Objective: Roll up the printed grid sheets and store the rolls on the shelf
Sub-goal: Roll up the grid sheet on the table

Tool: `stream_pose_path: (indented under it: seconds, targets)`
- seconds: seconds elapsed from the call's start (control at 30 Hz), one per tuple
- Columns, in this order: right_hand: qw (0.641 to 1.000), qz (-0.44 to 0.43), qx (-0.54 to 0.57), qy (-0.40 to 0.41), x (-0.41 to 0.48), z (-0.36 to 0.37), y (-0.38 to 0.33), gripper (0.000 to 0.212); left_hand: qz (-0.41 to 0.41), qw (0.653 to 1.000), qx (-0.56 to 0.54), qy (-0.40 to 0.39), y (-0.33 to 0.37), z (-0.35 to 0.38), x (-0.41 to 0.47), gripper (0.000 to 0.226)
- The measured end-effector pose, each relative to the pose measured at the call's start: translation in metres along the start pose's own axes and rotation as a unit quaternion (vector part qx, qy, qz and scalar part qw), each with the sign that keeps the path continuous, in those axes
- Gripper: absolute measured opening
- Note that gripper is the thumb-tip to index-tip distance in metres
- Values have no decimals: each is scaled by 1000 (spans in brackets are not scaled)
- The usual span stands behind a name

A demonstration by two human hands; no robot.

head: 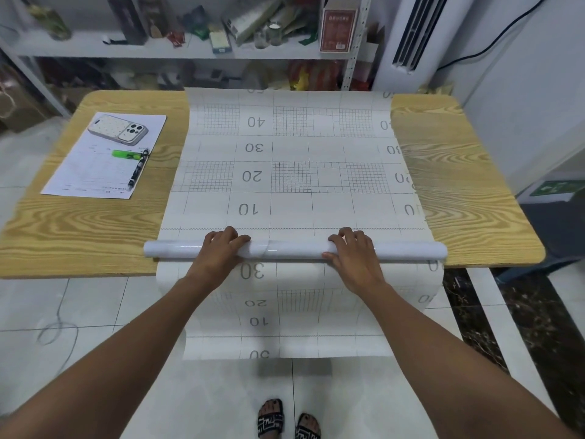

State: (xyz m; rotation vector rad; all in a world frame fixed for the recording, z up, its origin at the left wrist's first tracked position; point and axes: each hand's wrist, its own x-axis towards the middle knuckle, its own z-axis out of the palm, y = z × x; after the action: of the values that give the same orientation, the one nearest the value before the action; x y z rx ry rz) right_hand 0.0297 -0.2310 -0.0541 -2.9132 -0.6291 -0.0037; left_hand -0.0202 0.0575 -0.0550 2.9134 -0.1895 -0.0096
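From the head camera, the landmark is the light wood-grain table (95, 223). Across its near edge lies a slim white paper roll (291, 250), wound from the long white printed grid sheet (285, 172) that runs flat over the table's middle to its far edge; a second stretch of gridded sheet hangs below the near edge toward the floor. The left hand (221, 248) and the right hand (354, 251) both rest palm-down on the roll, fingers curled over its top, pressing rather than clenching. The step in hand looks like the rolling itself, early on, with most of the sheet unrolled. The next move probably calls for even pressure from both hands so the roll's ends stay square. The roll's ends overhang the sheet's sides. On the table's left part sits a white printed page (95, 172) carrying a green highlighter (126, 154) and a black pen (137, 172), well apart from the sheet. Beyond the table's far edge stands the cluttered white metal shelf (177, 52)
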Motion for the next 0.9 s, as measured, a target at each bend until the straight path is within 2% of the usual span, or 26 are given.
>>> stream_pose_path:
  seconds: [0.17,0.3,0.6,0.73,0.9]
  targets:
    - [1000,0,-2,-3,-5,3,3,50,-16,1000,13,-21,1,-1,2,49]
    - [1000,3,14,-6,-7,4,0,57,-20,999,18,-16,3,-2,-1,45]
    - [1000,3,10,2,-7,5,-6,50,26,1000,-2,-9,-5,3,-7,29]
    - [1000,10,-9,-2,-5,4,-9,48,16,1000,-15,-19,-8,5,-10,41]
    - [999,4,-28,-15,-3,6,-9,43,-18,998,-49,-34,-7,6,-7,43]
